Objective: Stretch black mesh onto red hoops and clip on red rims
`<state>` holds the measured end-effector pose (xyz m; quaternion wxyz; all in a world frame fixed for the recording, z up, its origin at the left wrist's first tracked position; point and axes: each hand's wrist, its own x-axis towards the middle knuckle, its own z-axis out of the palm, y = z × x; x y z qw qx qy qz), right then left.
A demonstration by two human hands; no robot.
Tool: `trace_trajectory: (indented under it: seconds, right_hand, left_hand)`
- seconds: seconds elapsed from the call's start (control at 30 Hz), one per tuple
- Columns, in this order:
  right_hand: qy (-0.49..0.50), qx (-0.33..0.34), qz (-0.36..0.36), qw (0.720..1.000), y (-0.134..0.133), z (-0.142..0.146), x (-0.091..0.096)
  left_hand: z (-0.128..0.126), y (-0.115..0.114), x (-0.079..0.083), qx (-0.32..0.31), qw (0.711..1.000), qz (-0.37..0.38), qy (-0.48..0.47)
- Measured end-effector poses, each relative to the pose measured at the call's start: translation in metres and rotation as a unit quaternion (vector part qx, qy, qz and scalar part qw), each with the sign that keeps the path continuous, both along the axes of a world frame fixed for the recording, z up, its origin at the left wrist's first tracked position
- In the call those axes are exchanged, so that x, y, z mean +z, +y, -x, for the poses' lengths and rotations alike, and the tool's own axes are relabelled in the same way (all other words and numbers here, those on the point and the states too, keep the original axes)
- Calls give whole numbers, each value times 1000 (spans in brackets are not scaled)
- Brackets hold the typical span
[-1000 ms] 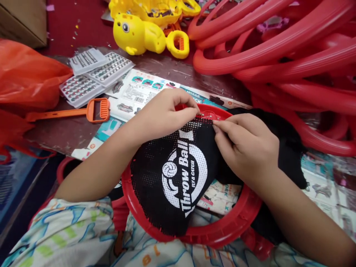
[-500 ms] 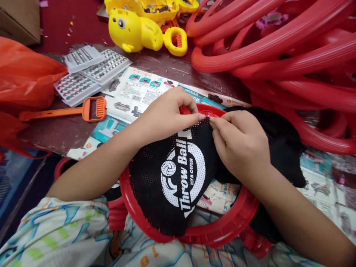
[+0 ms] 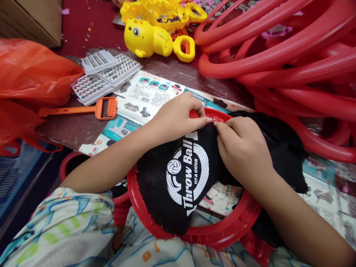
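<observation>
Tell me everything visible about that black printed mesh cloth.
The black mesh cloth, perforated with a ragged edge, bears a white ball logo reading "Throw Ball, Fly & Catch". It lies partly across the red ring. The left hand and right hand have fingertips at its top edge, partly hiding it.

Pale, loose clothing, blue outlines, lime-green patches, orange digits; hands bare, ungloved.

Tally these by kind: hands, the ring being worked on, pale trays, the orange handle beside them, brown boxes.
Hands, left and right: 2
Red ring: 1
Pale trays: 3
Orange handle: 1
Brown box: 1
Total: 8
</observation>
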<state>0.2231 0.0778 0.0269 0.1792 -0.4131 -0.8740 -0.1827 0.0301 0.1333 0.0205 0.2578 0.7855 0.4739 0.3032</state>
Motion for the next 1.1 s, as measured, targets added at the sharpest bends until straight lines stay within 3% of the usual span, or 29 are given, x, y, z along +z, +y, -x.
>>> trace_trajectory:
  seconds: [0.2,0.33,0.5,0.7,0.77,1.1]
  right_hand:
    - [-7,-3,53,999,1,-4,1]
    - [98,20,100,990,1,-9,10]
    - [235,-26,146,961,-2,-9,21]
    - [371,-77,233,896,-5,-6,23]
    - [386,-80,243,886,-5,-6,22]
    - [366,-94,234,896,-1,-9,20]
  left_hand:
    - [0,-1,-1,-7,1000,2,-12]
    - [3,-1,3,-18,999,-11,-27]
    - [7,-3,7,-19,999,-13,-37]
    - [9,-4,7,-19,999,-20,-45]
    - [9,-4,7,-19,999,-20,-41]
    - [9,-4,6,-9,999,-16,-30]
